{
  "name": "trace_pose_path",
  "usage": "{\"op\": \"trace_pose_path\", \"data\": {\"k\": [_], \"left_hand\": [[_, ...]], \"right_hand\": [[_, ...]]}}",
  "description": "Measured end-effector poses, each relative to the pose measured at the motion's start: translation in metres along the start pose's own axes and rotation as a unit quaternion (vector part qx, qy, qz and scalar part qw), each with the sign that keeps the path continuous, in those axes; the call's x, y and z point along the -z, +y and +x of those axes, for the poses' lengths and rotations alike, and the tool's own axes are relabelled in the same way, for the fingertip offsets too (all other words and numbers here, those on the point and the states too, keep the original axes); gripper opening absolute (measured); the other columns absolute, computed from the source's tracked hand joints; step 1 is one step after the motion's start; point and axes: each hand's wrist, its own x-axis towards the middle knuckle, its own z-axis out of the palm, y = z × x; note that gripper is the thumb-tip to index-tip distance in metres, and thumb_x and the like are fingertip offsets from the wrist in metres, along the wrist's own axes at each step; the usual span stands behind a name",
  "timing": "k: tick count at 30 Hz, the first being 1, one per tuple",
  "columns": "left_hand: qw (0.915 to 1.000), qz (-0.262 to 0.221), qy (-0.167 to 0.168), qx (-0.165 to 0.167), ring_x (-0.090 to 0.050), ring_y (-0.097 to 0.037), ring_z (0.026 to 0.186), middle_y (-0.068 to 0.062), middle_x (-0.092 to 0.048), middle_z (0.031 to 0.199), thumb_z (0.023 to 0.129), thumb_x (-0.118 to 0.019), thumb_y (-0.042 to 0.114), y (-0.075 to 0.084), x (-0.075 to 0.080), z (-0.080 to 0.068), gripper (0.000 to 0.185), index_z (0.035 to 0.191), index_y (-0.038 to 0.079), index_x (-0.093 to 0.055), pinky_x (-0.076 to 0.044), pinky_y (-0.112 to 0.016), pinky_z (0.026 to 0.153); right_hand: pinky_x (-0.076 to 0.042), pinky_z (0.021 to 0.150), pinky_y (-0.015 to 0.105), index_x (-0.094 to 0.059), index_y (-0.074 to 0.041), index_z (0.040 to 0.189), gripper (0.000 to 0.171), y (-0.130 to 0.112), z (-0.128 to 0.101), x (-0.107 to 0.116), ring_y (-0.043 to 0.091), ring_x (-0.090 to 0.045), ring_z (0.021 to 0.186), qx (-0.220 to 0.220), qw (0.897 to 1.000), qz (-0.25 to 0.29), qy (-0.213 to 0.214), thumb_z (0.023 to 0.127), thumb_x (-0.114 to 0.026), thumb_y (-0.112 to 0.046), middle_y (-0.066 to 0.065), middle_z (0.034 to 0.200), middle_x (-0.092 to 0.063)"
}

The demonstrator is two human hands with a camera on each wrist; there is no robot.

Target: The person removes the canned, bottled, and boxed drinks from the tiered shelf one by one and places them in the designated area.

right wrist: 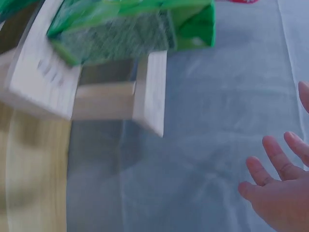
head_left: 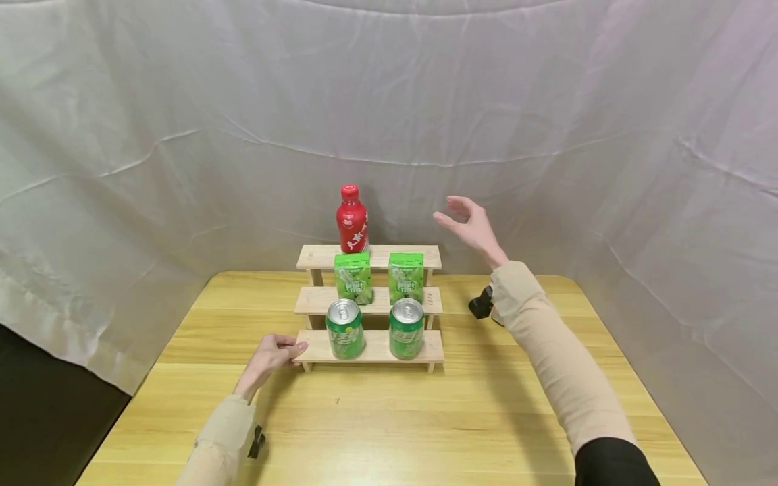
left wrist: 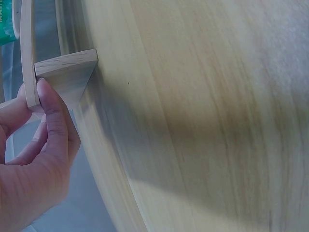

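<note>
A white cloth backdrop [head_left: 182, 135] fills the upper part of the head view, hanging behind and beside a wooden table [head_left: 395, 418] that takes up the lower half. At the frame's centre, on the table, stands a three-step wooden rack [head_left: 371, 347]. The right hand [head_left: 471, 226] hangs in the air up and to the right of the rack's top step, well apart from it, fingers spread and relaxed, holding nothing. The left hand [head_left: 270, 358] lies at the lower left of the rack, its thumb and fingers pinching the left end of the bottom step; the left wrist view shows the fingertips [left wrist: 46, 101] pressed on the board's edge. A red bottle [head_left: 352, 221] stands on the top step, two green cartons [head_left: 353, 277] on the middle, two green cans [head_left: 344, 329] on the bottom.
</note>
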Motion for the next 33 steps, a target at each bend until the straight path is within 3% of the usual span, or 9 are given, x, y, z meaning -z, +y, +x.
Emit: {"op": "trace_pose_path", "data": {"k": [16, 25, 33], "left_hand": [[0.9999, 0.014, -0.002, -0.003, -0.065, -0.011, 0.075, -0.016, -0.069, 0.097, 0.098, -0.065, 0.012, 0.0, 0.003, -0.002, 0.044, 0.121, -0.023, -0.053, -0.064, -0.031, 0.079], [0.9998, 0.017, 0.0, -0.004, -0.065, -0.01, 0.073, -0.015, -0.07, 0.095, 0.098, -0.065, 0.012, -0.001, 0.004, -0.002, 0.043, 0.12, -0.023, -0.054, -0.064, -0.029, 0.077], [0.9998, 0.018, 0.001, -0.007, -0.065, -0.009, 0.073, -0.017, -0.069, 0.097, 0.098, -0.065, 0.013, 0.0, 0.005, -0.002, 0.044, 0.12, -0.023, -0.054, -0.063, -0.026, 0.074]], "right_hand": [[-0.042, 0.119, 0.05, -0.047, 0.001, 0.145, 0.058, -0.041, 0.013, -0.056, 0.04, -0.047, 0.139, 0.003, 0.999, 0.039, -0.036, 0.097, -0.068, -0.022, 0.025, 0.146, -0.052], [-0.042, 0.119, 0.05, -0.047, 0.002, 0.145, 0.058, -0.059, 0.018, -0.087, 0.039, -0.047, 0.14, -0.003, 0.995, 0.087, -0.056, 0.096, -0.069, -0.021, 0.026, 0.146, -0.052], [-0.041, 0.121, 0.049, -0.046, -0.001, 0.147, 0.059, -0.068, 0.025, -0.108, 0.037, -0.046, 0.141, -0.006, 0.993, 0.083, -0.081, 0.097, -0.068, -0.024, 0.023, 0.148, -0.052]]}}
